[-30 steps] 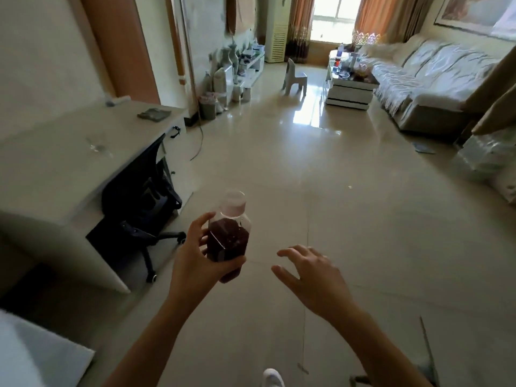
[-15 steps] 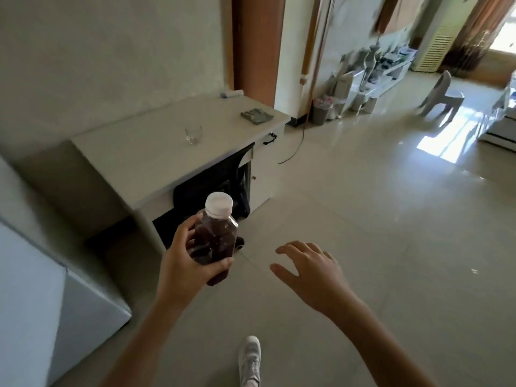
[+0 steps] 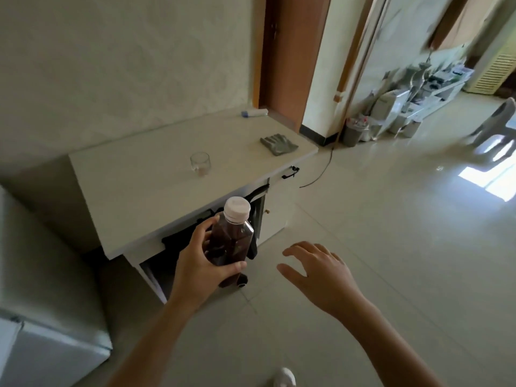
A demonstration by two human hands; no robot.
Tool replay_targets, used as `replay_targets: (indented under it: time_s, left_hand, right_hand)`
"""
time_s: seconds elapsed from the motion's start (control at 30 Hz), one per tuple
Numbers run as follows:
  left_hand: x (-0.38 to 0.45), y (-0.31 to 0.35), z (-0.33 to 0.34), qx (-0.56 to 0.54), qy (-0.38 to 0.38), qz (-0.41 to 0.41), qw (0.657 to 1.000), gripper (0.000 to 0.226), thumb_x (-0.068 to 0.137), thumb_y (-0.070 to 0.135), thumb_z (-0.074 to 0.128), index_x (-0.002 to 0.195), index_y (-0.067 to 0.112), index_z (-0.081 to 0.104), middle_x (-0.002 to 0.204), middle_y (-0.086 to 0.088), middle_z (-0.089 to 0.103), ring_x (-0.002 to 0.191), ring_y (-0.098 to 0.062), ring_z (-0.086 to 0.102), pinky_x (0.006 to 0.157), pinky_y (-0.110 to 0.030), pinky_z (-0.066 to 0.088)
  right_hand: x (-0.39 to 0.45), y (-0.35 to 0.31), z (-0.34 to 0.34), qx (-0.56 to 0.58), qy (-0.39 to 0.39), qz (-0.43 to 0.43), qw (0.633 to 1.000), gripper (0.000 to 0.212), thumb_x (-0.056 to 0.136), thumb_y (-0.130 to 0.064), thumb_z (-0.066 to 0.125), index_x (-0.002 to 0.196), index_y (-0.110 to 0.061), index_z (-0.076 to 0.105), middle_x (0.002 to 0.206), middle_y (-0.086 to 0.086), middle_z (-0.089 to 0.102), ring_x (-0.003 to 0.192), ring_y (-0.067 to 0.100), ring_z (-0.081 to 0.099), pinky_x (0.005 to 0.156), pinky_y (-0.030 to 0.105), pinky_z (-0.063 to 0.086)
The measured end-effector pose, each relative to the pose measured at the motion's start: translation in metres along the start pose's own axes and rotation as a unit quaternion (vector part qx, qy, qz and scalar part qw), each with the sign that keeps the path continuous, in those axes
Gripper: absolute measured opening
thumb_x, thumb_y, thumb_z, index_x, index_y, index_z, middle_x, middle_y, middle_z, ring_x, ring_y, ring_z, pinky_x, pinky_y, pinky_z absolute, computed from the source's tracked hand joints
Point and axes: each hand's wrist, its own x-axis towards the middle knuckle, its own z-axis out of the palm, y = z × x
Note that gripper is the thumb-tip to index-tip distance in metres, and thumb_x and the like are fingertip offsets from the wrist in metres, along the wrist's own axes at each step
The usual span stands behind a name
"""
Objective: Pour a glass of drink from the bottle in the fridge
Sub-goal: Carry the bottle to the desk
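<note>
My left hand (image 3: pixel 195 263) grips a clear bottle (image 3: pixel 230 236) of dark brown drink with a white cap, held upright in front of the white desk (image 3: pixel 145 185). An empty clear glass (image 3: pixel 200 164) stands on the desk top, beyond and a little left of the bottle. My right hand (image 3: pixel 321 272) hovers over the floor to the right of the bottle, fingers spread, holding nothing. A white fridge (image 3: pixel 42 317) fills the lower left corner.
On the desk lie a grey glove (image 3: pixel 278 144) near the right end and a white tube (image 3: pixel 254 112) by the wall. A black chair (image 3: pixel 195 241) is tucked under the desk. A brown door (image 3: pixel 293 51), bins (image 3: pixel 353 132), and a grey plastic stool (image 3: pixel 499 127) stand farther right.
The view has swung left toward the desk, which is now closer and more central. The bottle stays in my left hand; my right hand stays spread beside it.
</note>
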Motion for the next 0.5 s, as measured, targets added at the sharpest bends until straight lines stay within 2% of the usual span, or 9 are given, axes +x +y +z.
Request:
replay_targets:
  time_s: [0.1, 0.23, 0.33, 0.5]
  left_hand:
    - [0.043, -0.007, 0.016, 0.013, 0.031, -0.016, 0.999, 0.094, 0.052, 0.030, 0.089, 0.129, 0.040, 0.037, 0.109, 0.029, 0.049, 0.095, 0.019, 0.046, 0.081, -0.008, 0.039]
    - [0.095, -0.013, 0.041, 0.036, 0.101, -0.041, 0.993, 0.090, 0.051, 0.029, 0.090, 0.127, 0.032, 0.041, 0.109, 0.028, 0.050, 0.098, 0.010, 0.049, 0.084, -0.011, 0.038]
    - [0.124, -0.015, 0.052, 0.028, 0.147, -0.072, 0.986, 0.090, 0.052, 0.028, 0.090, 0.123, 0.040, 0.037, 0.105, 0.031, 0.048, 0.096, 0.012, 0.050, 0.081, -0.008, 0.039]
    - [0.156, -0.029, 0.048, 0.022, 0.203, -0.126, 0.971, 0.091, 0.051, 0.032, 0.090, 0.125, 0.040, 0.038, 0.110, 0.017, 0.058, 0.102, -0.006, 0.058, 0.088, -0.027, 0.050]
  right_hand:
    - [0.059, 0.028, -0.009, -0.010, -0.012, -0.029, 0.999, 0.048, 0.090, -0.060, 0.033, 0.129, -0.033, 0.045, 0.138, -0.013, 0.046, 0.126, 0.009, 0.040, 0.105, 0.033, 0.032]
    - [0.139, 0.057, -0.026, -0.017, -0.035, -0.083, 0.996, 0.046, 0.091, -0.058, 0.035, 0.127, -0.031, 0.047, 0.136, -0.011, 0.047, 0.124, 0.010, 0.042, 0.103, 0.032, 0.033]
    - [0.192, 0.065, -0.035, -0.018, -0.053, -0.123, 0.991, 0.044, 0.091, -0.056, 0.037, 0.127, -0.032, 0.048, 0.135, -0.012, 0.048, 0.123, 0.011, 0.043, 0.102, 0.033, 0.035]
    - [0.271, 0.051, -0.041, -0.010, -0.080, -0.196, 0.977, 0.040, 0.091, -0.053, 0.040, 0.124, -0.031, 0.050, 0.129, -0.011, 0.053, 0.116, 0.012, 0.048, 0.099, 0.035, 0.040]
